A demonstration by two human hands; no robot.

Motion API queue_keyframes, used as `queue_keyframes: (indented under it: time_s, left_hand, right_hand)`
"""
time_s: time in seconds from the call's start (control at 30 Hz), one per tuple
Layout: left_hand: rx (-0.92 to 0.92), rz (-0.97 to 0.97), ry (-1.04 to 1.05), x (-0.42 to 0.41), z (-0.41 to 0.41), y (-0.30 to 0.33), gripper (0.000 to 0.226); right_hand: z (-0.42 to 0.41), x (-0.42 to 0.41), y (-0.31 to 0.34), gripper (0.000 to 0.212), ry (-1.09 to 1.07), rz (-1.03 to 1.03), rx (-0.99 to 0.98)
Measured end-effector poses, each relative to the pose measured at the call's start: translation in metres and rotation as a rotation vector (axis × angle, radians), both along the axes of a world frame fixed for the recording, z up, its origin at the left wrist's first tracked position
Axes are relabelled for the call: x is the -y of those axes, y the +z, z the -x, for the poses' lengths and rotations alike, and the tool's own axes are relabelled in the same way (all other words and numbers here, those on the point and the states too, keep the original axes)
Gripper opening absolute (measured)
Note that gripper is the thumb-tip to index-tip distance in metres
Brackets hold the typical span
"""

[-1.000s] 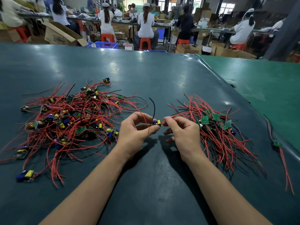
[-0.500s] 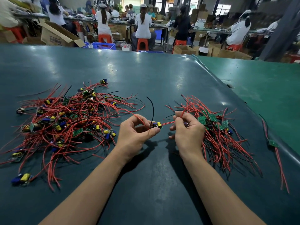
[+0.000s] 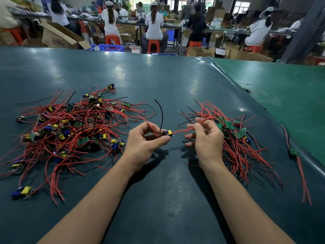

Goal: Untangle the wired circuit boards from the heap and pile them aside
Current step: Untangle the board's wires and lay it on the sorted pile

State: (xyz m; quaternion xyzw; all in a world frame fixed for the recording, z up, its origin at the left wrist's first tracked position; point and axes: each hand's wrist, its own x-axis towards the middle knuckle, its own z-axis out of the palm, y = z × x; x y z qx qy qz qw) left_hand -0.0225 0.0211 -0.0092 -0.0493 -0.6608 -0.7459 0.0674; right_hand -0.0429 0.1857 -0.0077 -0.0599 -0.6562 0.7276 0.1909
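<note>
— Red-leaded circuit board [image 3: 168,133], item one: location?
— Between both hands, above the table [image 3: 175,81]. Left hand [image 3: 146,143] pinches the board; right hand [image 3: 205,138] is closed on its red leads [image 3: 182,129].
— Handling?
— Likely light, with floppy, snag-prone leads. Grip the board's edges; avoid tugging the solder joints.

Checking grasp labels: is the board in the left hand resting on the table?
No. The left hand pinches the circuit board above the table, its shadow below.
</note>
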Motion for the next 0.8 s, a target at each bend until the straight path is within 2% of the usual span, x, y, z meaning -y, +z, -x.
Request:
queue_keyframes:
  time_s: [0.2,0.27,0.4,0.57,0.7,0.8]
  left_hand:
    - [0.001,0.002,-0.005,-0.0014,-0.0007,0.0015,0.029]
    - [0.002,0.005,-0.002,-0.0016,-0.0002,0.0014,0.029]
    - [0.010,-0.023,0.001,-0.0019,0.0009,0.0017,0.029]
    - [0.009,-0.021,0.008,-0.0015,0.0029,-0.0002,0.028]
    - [0.009,-0.015,0.026,0.0004,0.0038,-0.0011,0.032]
    - [0.014,-0.014,0.014,-0.0002,0.0035,-0.0012,0.033]
  right_hand:
    - [-0.0005,0.0017,-0.0023,0.032,-0.028,-0.156,-0.013]
    - [0.0002,0.0023,-0.0022,0.032,-0.048,-0.173,-0.015]
    - [0.0012,-0.0029,-0.0015,0.018,-0.085,-0.106,-0.003]
    - [0.0000,-0.0022,-0.0001,0.022,-0.043,-0.109,-0.040]
    - [0.0006,-0.0020,0.0023,0.012,0.012,0.046,-0.009]
    - [0.0005,-0.0033,0.0017,0.012,0.013,0.062,0.018]
